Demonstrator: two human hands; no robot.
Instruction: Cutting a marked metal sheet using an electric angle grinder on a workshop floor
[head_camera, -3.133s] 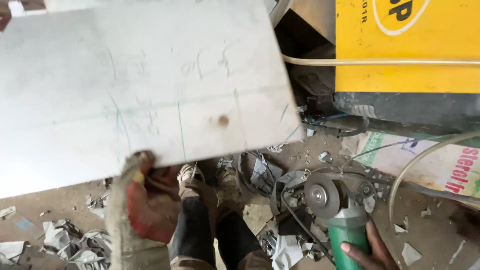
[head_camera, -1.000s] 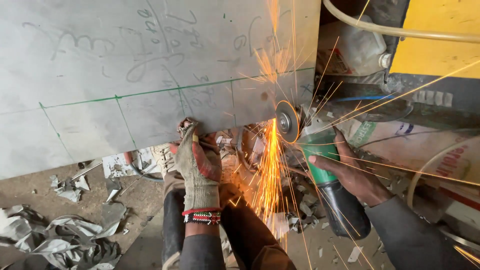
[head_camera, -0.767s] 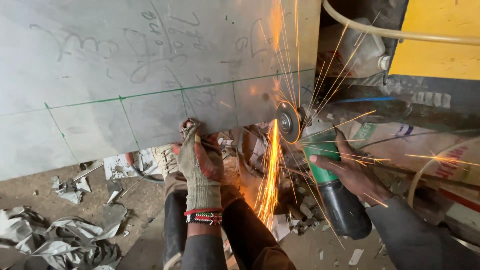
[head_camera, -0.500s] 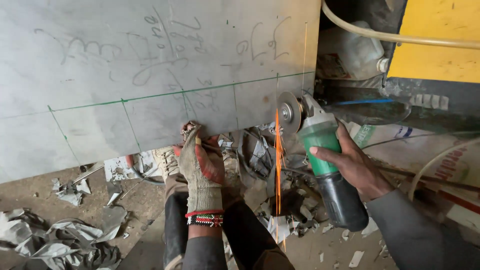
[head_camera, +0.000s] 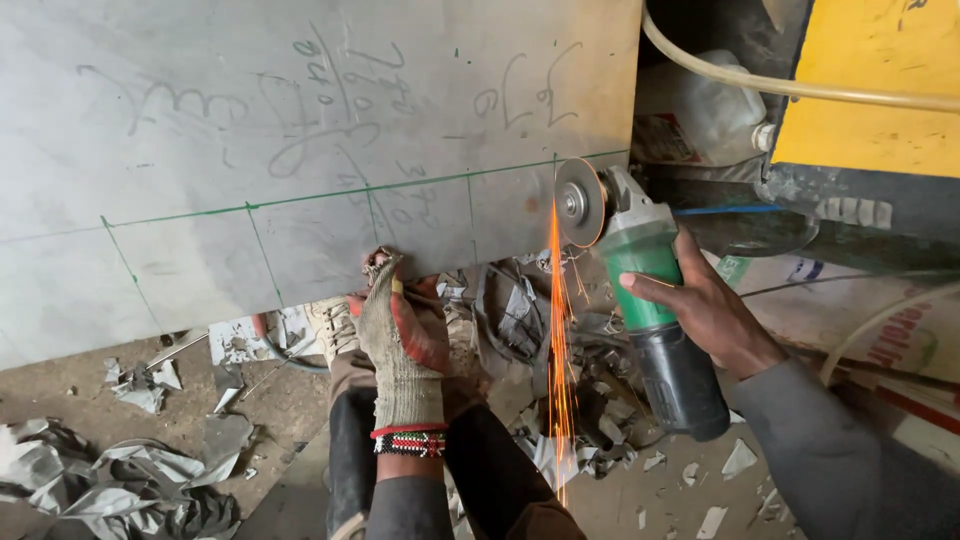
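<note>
- Centrally, a large grey metal sheet (head_camera: 300, 150) fills the upper left of the view, held tilted above the floor, with scribbled marks and green lines drawn across it.
- Its lower edge rests against the left hand (head_camera: 400, 340), which wears a worn knitted glove; the fingers are curled up over that edge, gripping the sheet from below, roughly midway along it.
- A beaded bracelet (head_camera: 408, 442) circles the left wrist.
- To the right of that hand, an angle grinder (head_camera: 650, 300) with a green body and black handle meets the sheet's lower right corner, its disc (head_camera: 580, 202) on the sheet's right edge where a green line ends.
- The right hand (head_camera: 710, 315), bare, is wrapped tight around the grinder's body, just below the disc guard.
- A thin stream of orange sparks (head_camera: 556, 330) falls straight down from the disc, between the two hands.
- Below, the person's dark trouser legs and a shoe (head_camera: 325, 320) show under the sheet.
- Crumpled metal scraps (head_camera: 110, 480) lie on the dirt floor at lower left.
- A yellow machine (head_camera: 880, 90) with a pale hose (head_camera: 760, 85) stands at upper right.
</note>
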